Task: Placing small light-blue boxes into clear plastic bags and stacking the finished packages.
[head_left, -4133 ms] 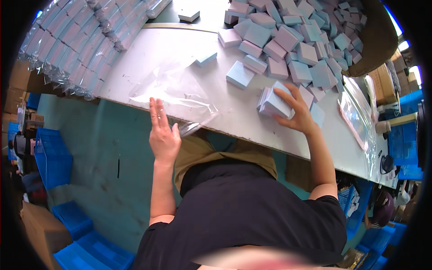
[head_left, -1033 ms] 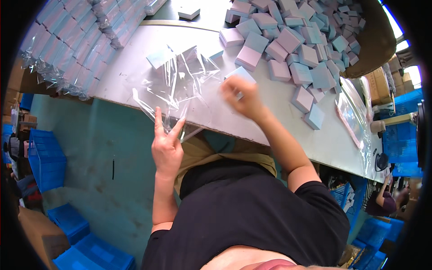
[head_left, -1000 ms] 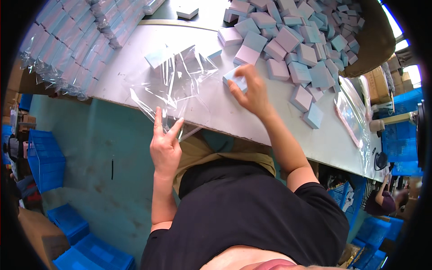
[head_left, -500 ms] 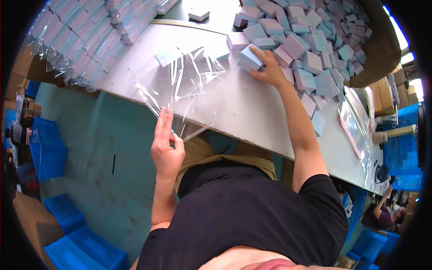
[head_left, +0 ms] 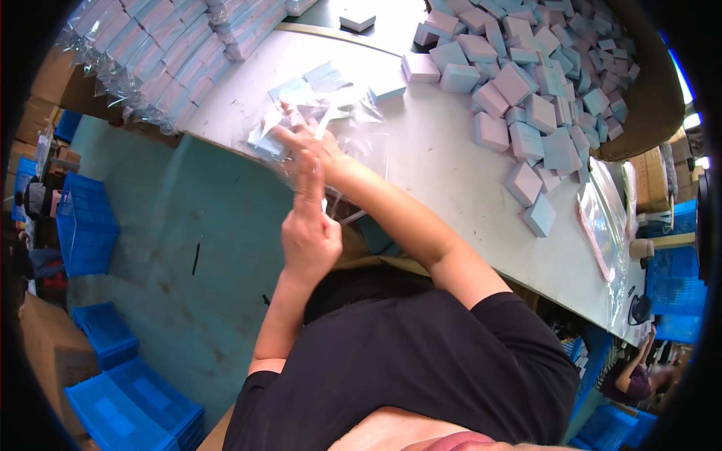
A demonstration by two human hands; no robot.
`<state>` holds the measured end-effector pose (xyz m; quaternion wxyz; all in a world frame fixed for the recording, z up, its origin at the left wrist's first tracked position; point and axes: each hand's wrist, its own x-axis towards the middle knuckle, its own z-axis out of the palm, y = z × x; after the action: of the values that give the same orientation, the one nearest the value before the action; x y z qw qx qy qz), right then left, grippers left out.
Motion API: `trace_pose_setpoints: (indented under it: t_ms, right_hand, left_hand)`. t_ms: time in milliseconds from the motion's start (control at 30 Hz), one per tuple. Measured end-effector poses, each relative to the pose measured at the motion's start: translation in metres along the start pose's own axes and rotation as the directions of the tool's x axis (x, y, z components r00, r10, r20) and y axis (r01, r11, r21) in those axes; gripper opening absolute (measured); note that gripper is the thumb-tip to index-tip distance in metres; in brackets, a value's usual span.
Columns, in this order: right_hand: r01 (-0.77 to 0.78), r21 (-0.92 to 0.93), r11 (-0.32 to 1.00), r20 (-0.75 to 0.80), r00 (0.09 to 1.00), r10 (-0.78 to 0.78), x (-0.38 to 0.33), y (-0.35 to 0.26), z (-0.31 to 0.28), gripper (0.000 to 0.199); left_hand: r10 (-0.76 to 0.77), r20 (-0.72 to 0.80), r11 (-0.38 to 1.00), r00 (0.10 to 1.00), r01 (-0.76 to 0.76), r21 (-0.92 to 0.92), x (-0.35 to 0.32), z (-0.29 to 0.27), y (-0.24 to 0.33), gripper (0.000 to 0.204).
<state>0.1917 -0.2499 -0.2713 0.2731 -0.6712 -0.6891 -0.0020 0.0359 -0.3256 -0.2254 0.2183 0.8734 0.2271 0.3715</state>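
A clear plastic bag (head_left: 359, 129) lies at the table's near edge, with pale blue boxes (head_left: 323, 76) in or under its film. My left hand (head_left: 311, 239) pinches the bag's near edge between thumb and index, its other fingers pointing forward. Just beyond it my right hand (head_left: 310, 143) is at the bag's mouth, its fingers partly blurred and covered by film. It has hold of a small pale blue box (head_left: 265, 140), partly hidden by the fingers and the shiny film. Another pale box (head_left: 389, 92) sits right of the bag.
Many loose pink and pale blue boxes (head_left: 526, 113) are heaped at the right, by a brown carton (head_left: 653, 113). Film-wrapped stacks of boxes (head_left: 150, 56) stand at the far left. Flat plastic bags (head_left: 602, 218) lie at the table's right. Blue crates (head_left: 86, 225) are on the floor.
My right hand has moved left from the heap to the bag, bringing a small box with it. My left hand, still on the bag, has shifted slightly right.
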Motion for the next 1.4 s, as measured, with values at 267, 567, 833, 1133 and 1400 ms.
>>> trace_pose_setpoints:
  t_ms: [267, 567, 833, 1133, 1400]
  right_hand:
    - [-0.100, 0.173, 0.980, -0.073, 0.991, 0.114, 0.009, 0.032, 0.004, 0.109]
    - [-0.573, -0.187, 0.798, -0.597, 0.711, 0.371, -0.190, 0.164, -0.202, 0.041]
    - [-0.684, -0.213, 0.698, -0.723, 0.591, 0.358, -0.235, 0.195, -0.219, 0.088]
    - [-0.804, -0.242, 0.543, -0.582, 0.568, 0.582, -0.202, 0.183, -0.159, 0.074]
    - [-0.033, 0.928, 0.370, 0.014, 0.998, 0.055, -0.180, 0.065, -0.159, 0.075]
  left_hand:
    - [0.068, 0.047, 0.997, 0.997, -0.070, 0.036, 0.000, 0.012, -0.003, 0.094]
    - [-0.110, 0.141, 0.993, 0.984, 0.104, 0.052, -0.009, 0.006, -0.035, 0.058]
    - [-0.140, 0.043, 0.988, 0.989, 0.137, 0.067, -0.008, 0.008, -0.030, 0.065]
    - [-0.249, 0.127, 0.967, 0.960, 0.254, -0.017, 0.000, 0.002, -0.003, 0.083]
    - [-0.117, 0.163, 0.992, 0.980, 0.122, -0.025, -0.003, 0.010, -0.001, 0.095]
